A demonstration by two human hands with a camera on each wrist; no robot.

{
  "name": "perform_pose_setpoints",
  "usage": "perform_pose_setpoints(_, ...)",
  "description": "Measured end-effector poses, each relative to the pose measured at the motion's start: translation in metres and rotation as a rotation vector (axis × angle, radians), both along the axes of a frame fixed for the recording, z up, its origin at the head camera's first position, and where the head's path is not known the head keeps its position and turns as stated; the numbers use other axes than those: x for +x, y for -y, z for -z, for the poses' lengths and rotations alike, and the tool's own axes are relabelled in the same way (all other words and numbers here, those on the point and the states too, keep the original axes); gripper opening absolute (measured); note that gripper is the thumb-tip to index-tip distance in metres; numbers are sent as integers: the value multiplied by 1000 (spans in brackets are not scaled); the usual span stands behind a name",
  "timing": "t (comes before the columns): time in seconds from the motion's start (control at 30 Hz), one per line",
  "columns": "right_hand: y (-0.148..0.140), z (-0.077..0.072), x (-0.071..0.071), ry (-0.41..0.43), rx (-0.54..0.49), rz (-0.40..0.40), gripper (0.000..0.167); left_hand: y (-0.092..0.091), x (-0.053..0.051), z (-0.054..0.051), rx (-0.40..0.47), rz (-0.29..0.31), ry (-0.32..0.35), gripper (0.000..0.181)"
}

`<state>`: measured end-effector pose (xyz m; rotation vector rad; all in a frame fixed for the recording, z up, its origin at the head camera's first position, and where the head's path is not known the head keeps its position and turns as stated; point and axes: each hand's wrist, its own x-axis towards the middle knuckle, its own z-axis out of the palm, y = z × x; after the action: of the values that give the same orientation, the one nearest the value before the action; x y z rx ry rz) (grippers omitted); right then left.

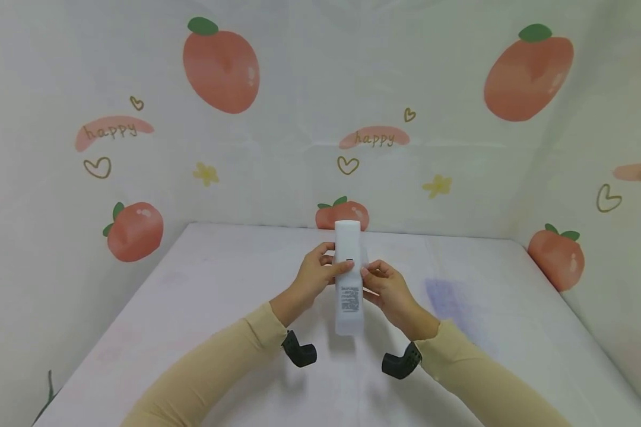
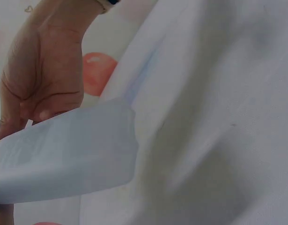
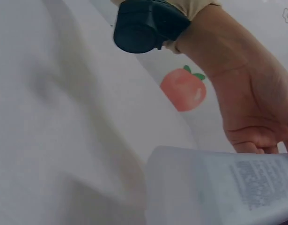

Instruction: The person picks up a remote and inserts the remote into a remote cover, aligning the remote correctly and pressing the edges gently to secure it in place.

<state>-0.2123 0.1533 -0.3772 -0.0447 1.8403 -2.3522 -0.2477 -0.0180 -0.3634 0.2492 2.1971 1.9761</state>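
Observation:
A tall white plastic container (image 1: pixel 348 237), with a translucent lower end and a printed label, is held upright above the table. My left hand (image 1: pixel 312 279) grips it from the left, thumb across the front near a small dark mark, other fingers partly hidden behind it. My right hand (image 1: pixel 392 293) pinches its right edge between thumb and fingers. The left wrist view shows the container's (image 2: pixel 73 154) translucent end, with the right hand (image 2: pixel 48 65) beyond. In the right wrist view, the label side of the container (image 3: pixel 218 187) lies before the left hand (image 3: pixel 256 93).
A white-covered table (image 1: pixel 235 261) spreads below, with a faint purple patch (image 1: pixel 448 302) to the right. Peach-printed cloth (image 1: pixel 288 118) hangs behind and at the sides. A black wrist camera (image 1: pixel 299 350) hangs under each wrist.

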Motion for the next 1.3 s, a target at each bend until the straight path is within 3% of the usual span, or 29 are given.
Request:
perform_pose_setpoints(0.17, 6, 9, 2, 1, -3, 110, 10, -2, -4, -1, -67, 45, -16, 43)
perform_pose_setpoints(0.33, 12, 10, 1, 52, 72, 231, 7, -4, -6, -1, -89, 95, -18, 37)
perform_pose_setpoints(0.53, 10, -1, -2, 25, 168, 227, 16, -1, -7, -5, -126, 157, 10, 37)
perform_pose_setpoints(0.77, 6, -9, -13, 50, 120, 224, 15, 1, -8, -14, -199, 215, 65, 39)
perform_pose_setpoints(1.0, 5, -15, -21, 131, 71, 213, 13, 2, -6, -12, -200, 229, 127, 38)
perform_pose_setpoints(1.17, 11, -14, -15, 195, 72, 215, 17, 4, 1, -10, -203, 218, 127, 39)
perform_pose_setpoints(1.3, 21, -13, -8, 155, 51, 271, 16, 4, -2, -9, -142, 192, 106, 39)
